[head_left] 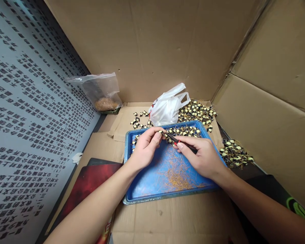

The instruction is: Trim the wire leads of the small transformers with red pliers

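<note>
My left hand pinches a small yellow-and-black wound coil between thumb and fingertips. In my right hand is a pair of dark pliers or cutters with red on the handles; its tip points left and meets the coil at my left fingertips. Whether the jaws are closed cannot be made out. Both hands are above a blue tray. Along the tray's far side lie many similar coils with copper wire ends. Loose copper wire clippings cover the middle and near part of its floor.
Behind the tray stands a white plastic bag, with a coil pile beside it. Another pile lies at the right. A clear zip bag holds copper-coloured clippings. Cardboard walls enclose the back and right. A red mat lies at left.
</note>
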Motion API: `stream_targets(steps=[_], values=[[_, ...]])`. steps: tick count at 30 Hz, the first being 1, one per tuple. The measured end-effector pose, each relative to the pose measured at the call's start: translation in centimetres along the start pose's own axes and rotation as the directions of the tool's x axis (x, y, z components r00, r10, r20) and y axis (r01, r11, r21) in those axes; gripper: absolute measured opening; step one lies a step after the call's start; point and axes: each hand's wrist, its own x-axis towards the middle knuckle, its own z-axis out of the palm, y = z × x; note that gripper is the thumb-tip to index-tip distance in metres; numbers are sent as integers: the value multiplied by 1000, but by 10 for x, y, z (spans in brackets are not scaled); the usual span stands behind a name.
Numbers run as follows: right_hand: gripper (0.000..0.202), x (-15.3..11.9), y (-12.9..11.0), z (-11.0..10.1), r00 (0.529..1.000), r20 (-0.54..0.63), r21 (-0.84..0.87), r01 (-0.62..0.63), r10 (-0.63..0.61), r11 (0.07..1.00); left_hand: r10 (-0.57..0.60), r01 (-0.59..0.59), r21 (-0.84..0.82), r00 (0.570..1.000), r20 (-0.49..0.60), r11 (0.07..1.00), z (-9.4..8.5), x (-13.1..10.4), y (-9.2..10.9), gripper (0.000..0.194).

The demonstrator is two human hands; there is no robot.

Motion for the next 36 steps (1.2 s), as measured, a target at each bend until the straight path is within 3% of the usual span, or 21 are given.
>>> stream_targets(steps=[12,23,31,36], values=[[34,1,-5,-2,1000,6,-33,27,-27,999,5,-5,64,1000,-5,998,-1,0,0,37],[33,0,-4,-2,999,30,29,-13,12,1000,62,-52,230,997,-37,972,-2,-3,-1,34],[32,0,-5,-2,998,43,44,-42,40,998,181,-156,500,983,-2,852,-3,-4,3,30],[33,1,-4,-1,993,60,81,-111,106,991,209,-181,549,978,12,816,-2,-4,5,28]])
